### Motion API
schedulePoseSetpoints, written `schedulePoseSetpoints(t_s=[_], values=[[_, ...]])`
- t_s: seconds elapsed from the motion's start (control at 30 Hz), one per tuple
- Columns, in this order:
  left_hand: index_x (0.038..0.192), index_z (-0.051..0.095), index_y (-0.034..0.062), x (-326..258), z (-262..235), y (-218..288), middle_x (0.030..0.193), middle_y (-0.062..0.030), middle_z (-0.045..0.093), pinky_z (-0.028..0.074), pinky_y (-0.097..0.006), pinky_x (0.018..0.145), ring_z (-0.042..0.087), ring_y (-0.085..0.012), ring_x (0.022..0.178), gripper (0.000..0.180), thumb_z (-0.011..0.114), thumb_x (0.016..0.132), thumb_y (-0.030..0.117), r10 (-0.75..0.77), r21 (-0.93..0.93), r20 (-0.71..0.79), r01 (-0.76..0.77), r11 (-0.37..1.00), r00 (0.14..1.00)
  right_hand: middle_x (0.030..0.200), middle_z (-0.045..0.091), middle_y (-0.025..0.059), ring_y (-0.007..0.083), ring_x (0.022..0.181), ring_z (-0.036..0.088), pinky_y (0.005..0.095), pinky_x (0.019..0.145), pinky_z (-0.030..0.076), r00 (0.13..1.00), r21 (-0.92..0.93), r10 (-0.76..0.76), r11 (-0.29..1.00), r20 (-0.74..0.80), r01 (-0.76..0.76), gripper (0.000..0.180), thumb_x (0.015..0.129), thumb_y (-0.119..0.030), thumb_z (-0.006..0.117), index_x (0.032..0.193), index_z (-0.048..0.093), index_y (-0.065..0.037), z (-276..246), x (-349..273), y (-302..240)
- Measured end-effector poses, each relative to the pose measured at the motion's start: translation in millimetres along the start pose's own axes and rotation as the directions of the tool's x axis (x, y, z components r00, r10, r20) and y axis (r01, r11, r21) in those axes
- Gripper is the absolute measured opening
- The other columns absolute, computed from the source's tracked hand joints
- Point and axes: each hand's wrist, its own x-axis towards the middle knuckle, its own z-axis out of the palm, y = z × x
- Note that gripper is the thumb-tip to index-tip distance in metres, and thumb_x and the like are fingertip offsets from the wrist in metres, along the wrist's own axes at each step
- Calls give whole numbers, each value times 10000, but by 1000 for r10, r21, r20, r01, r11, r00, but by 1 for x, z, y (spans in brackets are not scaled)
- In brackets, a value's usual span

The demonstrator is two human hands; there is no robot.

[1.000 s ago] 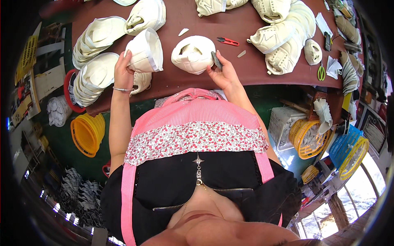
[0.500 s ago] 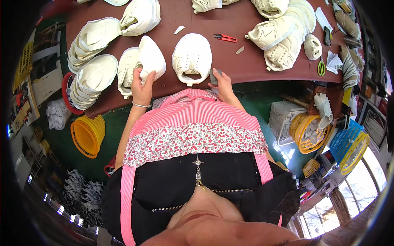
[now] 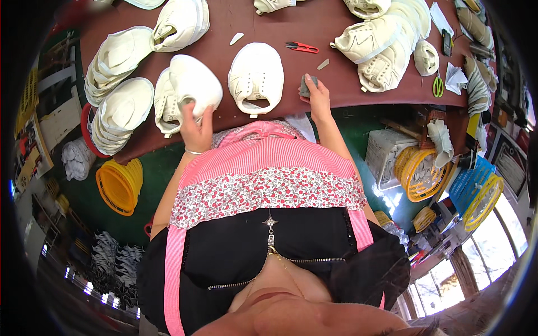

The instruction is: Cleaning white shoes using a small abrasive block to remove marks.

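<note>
Yellow basket [image 3: 400,173] beside the table [image 3: 291,25] holds pale pieces [image 3: 427,175]; left hand [image 3: 197,127] grasps a cream shoe upper [image 3: 193,78], tilted over a second upper [image 3: 164,103]; right hand [image 3: 319,99] clutches a grey block [image 3: 308,85]; red snips [image 3: 306,48] lie beyond.

A smooth, curved shoe upper [image 3: 197,78] is plain cream, while a small, rough-edged block [image 3: 307,87] is dark grey. The broad, flat tabletop [image 3: 249,25] is maroon; the slim snips [image 3: 305,47], red with dark tips. The cloth apron [image 3: 263,147] shows fine pink-and-white stripes above a white band patterned in red.
</note>
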Motion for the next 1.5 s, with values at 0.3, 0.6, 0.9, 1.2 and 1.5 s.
schedulePoseSetpoints(t_s=[0.3, 0.6, 0.9, 1.2, 1.5], values=[[1164, 492, 38, 69, 101, -12, 1095, -217, 662, 526, -481, 839, 642, -363, 1033, 632, 840, 756, 371, -331, 593, 174, 170, 787, 927, 899, 721, 184, 345, 879, 709, 438, 757, 544, 804, -717, -353, 373, 478, 589, 396, 900, -421, 688, 946, 695, -27, 129, 51, -34], [1225, 479, 80, 79, 105, -22, 1164, -167, 645, 549, -452, 866, 632, -329, 1118, 725, 890, 694, 354, -445, 603, 280, 205, 771, 851, 840, 713, 222, 397, 805, 707, 523, 741, 549, 775, -795, -182, -73, 605, 603, 348, 928, -383, 626, 944, 693, -43, 128, 60, -35], [1302, 489, 87, 82, 103, -23, 1175, -168, 656, 546, -450, 869, 646, -344, 1091, 771, 872, 707, 392, -449, 578, 290, 220, 786, 845, 891, 730, 190, 374, 841, 714, 511, 749, 551, 775, -789, -152, -169, 614, 591, 373, 924, -409, 616, 938, 714, -49, 125, 76, -42], [1065, 608, 15, 47, 44, -9, 1030, -190, 640, 508, -460, 797, 621, -389, 958, 344, 733, 877, 275, 121, 152, 148, -144, 978, 982, 812, 720, 156, 297, 804, 711, 420, 765, 530, 942, -755, -302, 580, 148, 305, 420, 915, -441, 663, 901, 705, -23, 2, 71, -44], [1011, 609, 65, -12, 41, 44, 966, -119, 645, 533, -435, 717, 644, -339, 897, 313, 739, 862, 307, 275, -28, 626, -332, 943, 730, 951, 713, 79, 172, 850, 686, 340, 756, 558, 960, -209, 275, 943, 43, -260, 395, 987, -402, 634, 1171, 635, -53, 4, 5, 4]])
